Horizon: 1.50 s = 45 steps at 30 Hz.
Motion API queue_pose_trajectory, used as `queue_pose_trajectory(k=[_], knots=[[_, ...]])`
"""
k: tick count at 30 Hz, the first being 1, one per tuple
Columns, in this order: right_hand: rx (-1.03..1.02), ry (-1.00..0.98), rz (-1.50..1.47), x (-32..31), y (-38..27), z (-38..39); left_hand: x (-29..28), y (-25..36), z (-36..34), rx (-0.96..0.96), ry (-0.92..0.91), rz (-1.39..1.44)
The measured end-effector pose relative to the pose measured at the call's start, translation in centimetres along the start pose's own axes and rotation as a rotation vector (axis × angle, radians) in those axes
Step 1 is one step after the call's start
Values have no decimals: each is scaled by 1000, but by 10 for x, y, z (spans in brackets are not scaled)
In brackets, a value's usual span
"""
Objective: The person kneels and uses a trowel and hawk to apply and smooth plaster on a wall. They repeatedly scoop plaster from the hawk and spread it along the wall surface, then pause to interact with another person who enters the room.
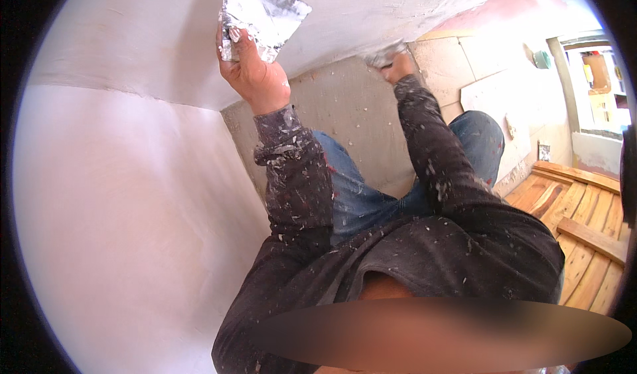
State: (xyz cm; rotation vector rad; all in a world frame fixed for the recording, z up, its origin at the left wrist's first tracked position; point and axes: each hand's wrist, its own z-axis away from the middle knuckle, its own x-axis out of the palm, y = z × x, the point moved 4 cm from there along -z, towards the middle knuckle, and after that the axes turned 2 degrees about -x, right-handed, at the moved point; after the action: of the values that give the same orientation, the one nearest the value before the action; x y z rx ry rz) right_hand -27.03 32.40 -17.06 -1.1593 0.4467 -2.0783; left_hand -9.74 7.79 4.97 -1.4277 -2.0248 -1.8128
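Observation:
My left hand [251, 72] is raised and shut on a flat metal plate [262, 10] smeared with white plaster, held close to the white plastered wall [133, 42]. My right hand [399, 67] reaches further out and grips a small trowel [382, 56], whose blade presses on the wall's lower edge where it meets the grey concrete floor [352, 115]. Both sleeves are dark and speckled with plaster. My blue jeans [371, 195] show between the arms.
A second smooth white wall [133, 241] fills the left side and meets the first at a corner. Wooden planks [584, 241] lie at the right. Pale boards [504, 95] rest on the floor. A doorway [597, 88] opens at the far right.

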Motion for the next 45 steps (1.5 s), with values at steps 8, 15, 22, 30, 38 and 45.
queue_pose_trajectory(k=[8, 15, 22, 30, 38, 45], knots=[[156, -192, 82, -43, 21, -89, 11, -10, 1, -15, -53, 112], [7, -298, -34, 72, -104, 19, 7, 0, 1, -47, -58, 167], [-987, -869, 896, 100, -177, 198, 28, -12, 18, -366, -226, 185], [-1788, -1231, 1522, 137, -126, 251, 58, -14, 43, -670, -378, 545], [-519, -683, 1053, 80, -167, 144, 61, 1, 41, -253, -368, 378], [-81, -736, 286, 104, -141, 173, 96, 2, 69, 243, -827, -425]])
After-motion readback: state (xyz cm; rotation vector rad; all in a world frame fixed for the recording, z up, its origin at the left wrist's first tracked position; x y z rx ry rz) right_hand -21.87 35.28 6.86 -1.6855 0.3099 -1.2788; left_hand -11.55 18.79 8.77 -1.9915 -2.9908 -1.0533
